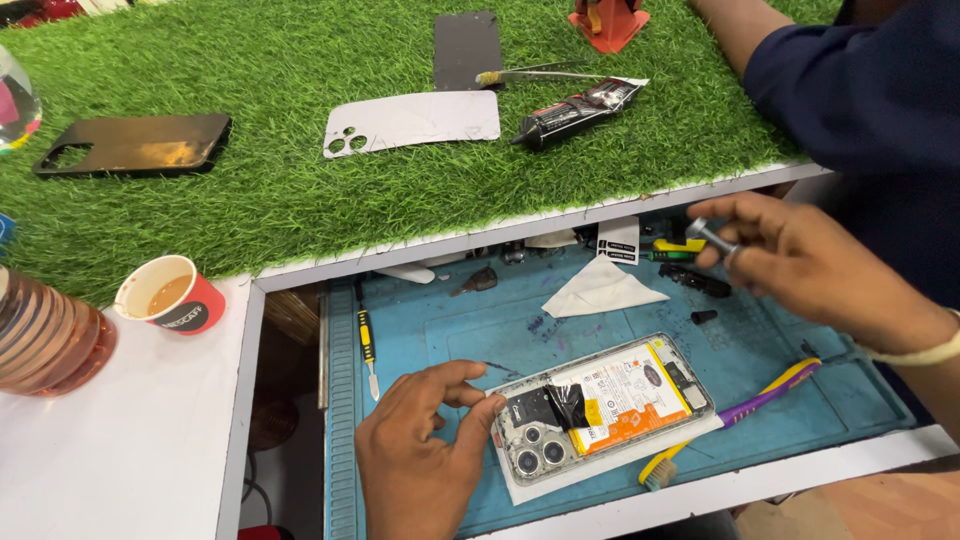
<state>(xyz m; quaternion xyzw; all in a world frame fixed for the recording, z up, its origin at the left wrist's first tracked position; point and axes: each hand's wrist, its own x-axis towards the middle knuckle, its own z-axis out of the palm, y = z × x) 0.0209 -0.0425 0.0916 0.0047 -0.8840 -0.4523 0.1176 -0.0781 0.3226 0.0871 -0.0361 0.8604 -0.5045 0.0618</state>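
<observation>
An opened phone point(600, 400) with its back off lies on a white sheet on the blue work mat point(440, 330), showing the battery, black tape and camera lenses. My left hand point(420, 450) rests beside it, thumb and fingers touching its left edge. My right hand point(800, 265) is raised over the mat's far right side, fingers pinched on a small silver-headed screwdriver point(705, 235). A purple and yellow toothbrush point(740, 410) lies just right of the phone.
A white phone back panel point(415, 122), a dark panel point(467, 48), a black glue tube point(578, 105) and a black phone case point(135, 145) lie on the green turf. A red paper cup point(170, 297) and a bottle point(45, 340) stand at left. A yellow-handled tool point(367, 350) and a folded tissue point(600, 288) lie on the mat.
</observation>
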